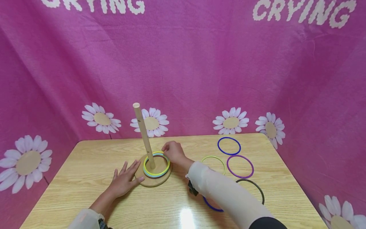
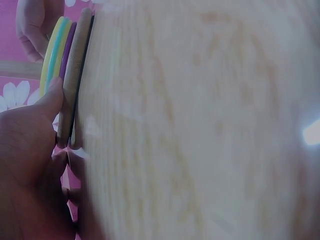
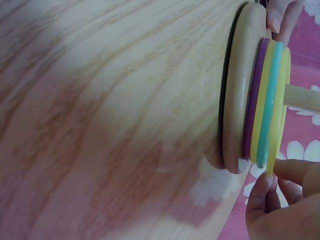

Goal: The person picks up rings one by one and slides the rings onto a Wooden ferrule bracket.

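Observation:
A wooden peg [image 1: 144,133] stands upright on a round wooden base [image 1: 151,183]. Stacked around the peg, low on the base, are a purple ring [image 3: 253,100], a yellow ring [image 3: 261,100], a teal ring [image 3: 270,100] and, on top, another yellow ring [image 3: 274,145]. My right hand [image 1: 175,153] pinches the top yellow ring between thumb and fingers at its right edge; that edge tilts slightly off the stack in the right wrist view. With fingers spread, my left hand [image 1: 123,183] rests at the left side of the base, thumb along its front rim.
On the right of the table [image 1: 94,152] lie a blue ring [image 1: 229,137], a purple ring [image 1: 253,167], a yellow-green ring [image 1: 211,156] and a black ring [image 1: 262,192]. Another blue ring [image 1: 213,208] is partly under my right sleeve. A pink cloth [image 1: 183,73] hangs behind.

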Available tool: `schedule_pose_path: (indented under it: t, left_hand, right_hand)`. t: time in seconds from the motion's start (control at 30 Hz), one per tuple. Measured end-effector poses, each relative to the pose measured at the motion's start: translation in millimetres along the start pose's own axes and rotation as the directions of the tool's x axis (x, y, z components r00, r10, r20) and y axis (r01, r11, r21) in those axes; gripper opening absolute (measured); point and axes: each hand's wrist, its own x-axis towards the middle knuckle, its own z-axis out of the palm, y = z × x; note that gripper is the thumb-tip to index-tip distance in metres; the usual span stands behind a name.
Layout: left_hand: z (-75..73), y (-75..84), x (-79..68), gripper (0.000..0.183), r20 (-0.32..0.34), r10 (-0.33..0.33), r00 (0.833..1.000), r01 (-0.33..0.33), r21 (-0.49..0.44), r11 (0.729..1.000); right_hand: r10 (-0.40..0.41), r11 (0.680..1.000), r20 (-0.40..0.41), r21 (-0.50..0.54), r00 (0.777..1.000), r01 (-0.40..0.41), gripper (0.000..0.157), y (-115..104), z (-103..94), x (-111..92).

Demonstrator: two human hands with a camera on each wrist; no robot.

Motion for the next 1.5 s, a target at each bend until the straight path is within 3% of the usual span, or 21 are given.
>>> schedule_pose_path:
  t: [0.4, 0.7, 0.87, 1.13, 1.5]
  left_hand:
    - [-0.1, 1.8, -0.9, 0.08, 0.0, 0.0, 1.0, 0.0, 0.007, 1.0]
    - [-7.9, 11.1, 0.4, 0.081, 0.052, -0.052, 0.997, 0.051, 0.026, 0.998]
    - [0.4, -1.1, 2.7, 0.083, 0.037, -0.039, 0.999, 0.038, 0.028, 0.999]
    - [-8.0, 11.7, 0.6, 0.081, 0.058, -0.058, 0.997, 0.056, 0.034, 0.998]
    - [2.8, -4.2, 2.0, 0.085, 0.028, -0.031, 0.999, 0.03, 0.023, 0.999]
  right_hand:
    - [-0.017, 1.0, -0.004, -0.006, 1.0, 0.017, 0.016, 3, 2.5, -4]
    - [-0.016, 0.999, 0.001, 0.028, 1.0, 0.016, 0.01, 6, -1.1, -7]
    - [-0.027, 0.998, 0.008, 0.065, 1.0, 0.027, 0.01, 8, -6.9, -10]
    - [-0.038, 0.988, 0.039, 0.151, 0.998, 0.032, 0.016, 18, -17.8, -14]
    - [-0.042, 0.986, 0.047, 0.163, 0.998, 0.034, 0.021, 35, -43.8, -25]
